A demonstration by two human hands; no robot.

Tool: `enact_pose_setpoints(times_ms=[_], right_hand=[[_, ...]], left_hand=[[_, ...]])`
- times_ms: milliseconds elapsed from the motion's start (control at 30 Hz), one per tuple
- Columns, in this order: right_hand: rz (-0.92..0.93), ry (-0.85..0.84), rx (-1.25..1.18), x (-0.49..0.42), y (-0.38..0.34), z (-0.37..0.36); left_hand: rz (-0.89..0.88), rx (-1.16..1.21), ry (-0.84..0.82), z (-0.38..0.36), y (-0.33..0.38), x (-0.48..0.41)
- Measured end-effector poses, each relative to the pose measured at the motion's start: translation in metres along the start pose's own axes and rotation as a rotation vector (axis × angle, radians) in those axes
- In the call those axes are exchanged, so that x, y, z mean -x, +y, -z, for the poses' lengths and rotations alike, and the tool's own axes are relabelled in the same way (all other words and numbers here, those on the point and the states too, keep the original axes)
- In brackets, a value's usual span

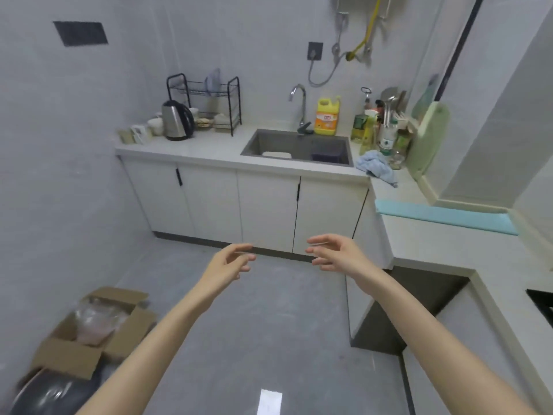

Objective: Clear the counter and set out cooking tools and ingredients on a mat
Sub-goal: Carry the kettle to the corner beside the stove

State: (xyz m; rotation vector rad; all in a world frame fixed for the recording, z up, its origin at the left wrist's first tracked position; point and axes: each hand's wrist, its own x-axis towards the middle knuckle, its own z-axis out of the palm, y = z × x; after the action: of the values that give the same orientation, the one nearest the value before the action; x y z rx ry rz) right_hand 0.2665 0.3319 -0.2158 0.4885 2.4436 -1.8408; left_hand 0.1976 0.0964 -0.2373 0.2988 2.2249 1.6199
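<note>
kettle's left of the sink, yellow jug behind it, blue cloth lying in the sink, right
Not quite. The head view shows the blue cloth on the counter right of the sink, not in it. The kettle is left of the sink and the yellow jug behind it.

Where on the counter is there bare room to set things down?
Bare counter lies between the kettle and the sink, and nearer than the teal mat. Bottles and a blue cloth crowd right of the sink.
</note>
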Motion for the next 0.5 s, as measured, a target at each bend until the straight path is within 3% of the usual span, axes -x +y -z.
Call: enact_pose_setpoints(times_ms=[500], right_hand=[[0.176, -0.208, -0.027, -0.311, -0.125, -0.115]], left_hand=[[-0.001, -0.003, 0.300, 0.193, 0.015, -0.230]])
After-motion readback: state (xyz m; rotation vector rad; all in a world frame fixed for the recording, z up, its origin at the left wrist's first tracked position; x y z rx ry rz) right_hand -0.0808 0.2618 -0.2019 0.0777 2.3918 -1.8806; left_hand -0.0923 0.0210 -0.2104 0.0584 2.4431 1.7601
